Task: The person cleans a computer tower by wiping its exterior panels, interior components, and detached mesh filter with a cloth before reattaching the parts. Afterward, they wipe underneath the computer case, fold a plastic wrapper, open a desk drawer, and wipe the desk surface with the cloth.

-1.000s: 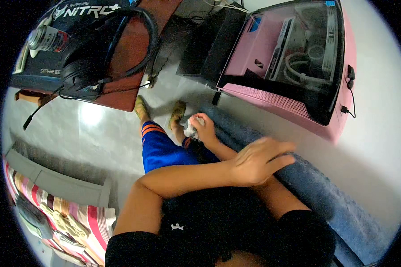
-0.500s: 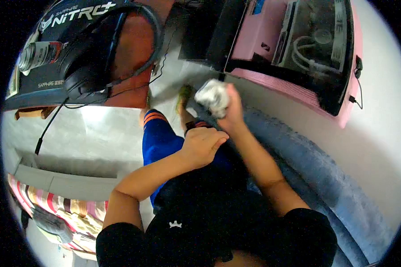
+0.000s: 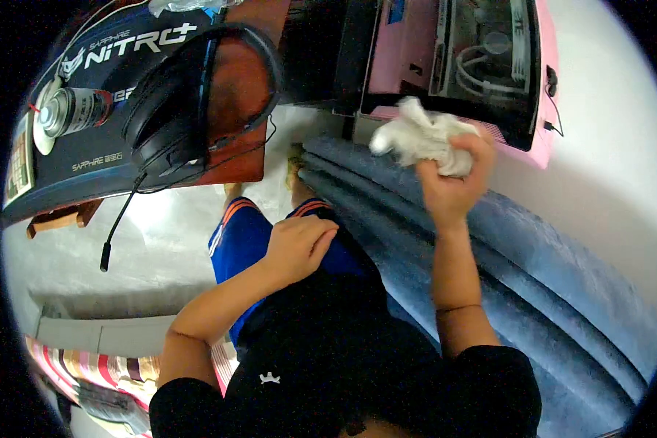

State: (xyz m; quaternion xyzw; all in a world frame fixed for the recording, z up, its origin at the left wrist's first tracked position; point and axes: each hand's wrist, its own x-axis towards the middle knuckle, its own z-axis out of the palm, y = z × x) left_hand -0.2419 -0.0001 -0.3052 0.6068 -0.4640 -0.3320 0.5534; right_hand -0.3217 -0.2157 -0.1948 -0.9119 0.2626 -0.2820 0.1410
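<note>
Near the pink case (image 3: 547,36), the cloth (image 3: 425,139) is bunched in the half-closed right hand (image 3: 454,191), probably for security; the left hand (image 3: 293,250) is curled, contents unseen.

right hand (image 3: 456,175) grips crumpled white cloth (image 3: 420,137) | left hand (image 3: 298,247) curled over blue shorts (image 3: 242,235)

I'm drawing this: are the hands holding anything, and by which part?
The right hand grips a crumpled, off-white cloth by its bunched lower-right side, as pictured. Nothing can be seen held in the left hand.
</note>
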